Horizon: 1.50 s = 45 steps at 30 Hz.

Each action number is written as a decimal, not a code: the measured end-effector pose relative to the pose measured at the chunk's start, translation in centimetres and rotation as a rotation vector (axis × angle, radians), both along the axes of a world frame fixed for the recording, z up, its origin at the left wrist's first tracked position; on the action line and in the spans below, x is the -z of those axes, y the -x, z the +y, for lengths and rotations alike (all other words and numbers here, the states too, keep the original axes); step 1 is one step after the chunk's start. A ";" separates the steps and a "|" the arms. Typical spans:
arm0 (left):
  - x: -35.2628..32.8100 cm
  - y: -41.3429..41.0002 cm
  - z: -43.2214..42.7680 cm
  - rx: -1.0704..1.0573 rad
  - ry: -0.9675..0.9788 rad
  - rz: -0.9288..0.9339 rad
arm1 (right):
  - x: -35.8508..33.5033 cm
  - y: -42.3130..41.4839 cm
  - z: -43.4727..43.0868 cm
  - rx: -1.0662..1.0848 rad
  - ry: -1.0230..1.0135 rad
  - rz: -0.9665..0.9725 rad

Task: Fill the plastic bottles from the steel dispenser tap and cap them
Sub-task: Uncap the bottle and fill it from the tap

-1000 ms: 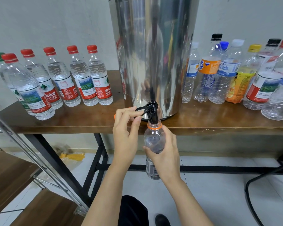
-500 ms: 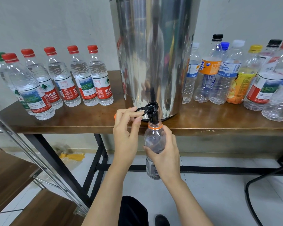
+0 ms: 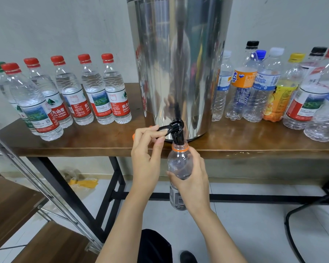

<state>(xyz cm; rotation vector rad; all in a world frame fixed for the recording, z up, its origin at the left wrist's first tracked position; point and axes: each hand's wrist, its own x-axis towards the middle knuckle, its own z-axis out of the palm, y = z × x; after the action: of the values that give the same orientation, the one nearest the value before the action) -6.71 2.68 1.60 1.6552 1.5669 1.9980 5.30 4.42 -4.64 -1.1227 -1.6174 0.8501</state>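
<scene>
Nothing has moved over the last second: bottle with orange neck ring stays mouth-up under the black tap, below the desk edge. Right hand wraps it; left hand still pinches the tap lever. Water level hard to read. Likely mid-fill. Steel dispenser behind the tap; capped full bottles left of it, mixed bottles right.

Left hand pinching, right hand gripping

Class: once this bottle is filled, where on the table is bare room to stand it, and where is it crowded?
Bare wood lies along the table's front edge, before the red-capped bottles, and right of the dispenser, before the mixed bottles. Both back rows are crowded.
</scene>
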 end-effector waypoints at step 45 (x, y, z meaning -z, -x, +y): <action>0.1 0.2 0.1 0.012 -0.016 -0.004 | 0.1 0.0 0.4 0.004 -0.020 -0.013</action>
<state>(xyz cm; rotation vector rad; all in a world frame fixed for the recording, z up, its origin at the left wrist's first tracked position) -6.87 2.78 1.51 1.6613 1.5400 2.0113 5.32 4.79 -4.76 -1.1195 -1.6304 0.8237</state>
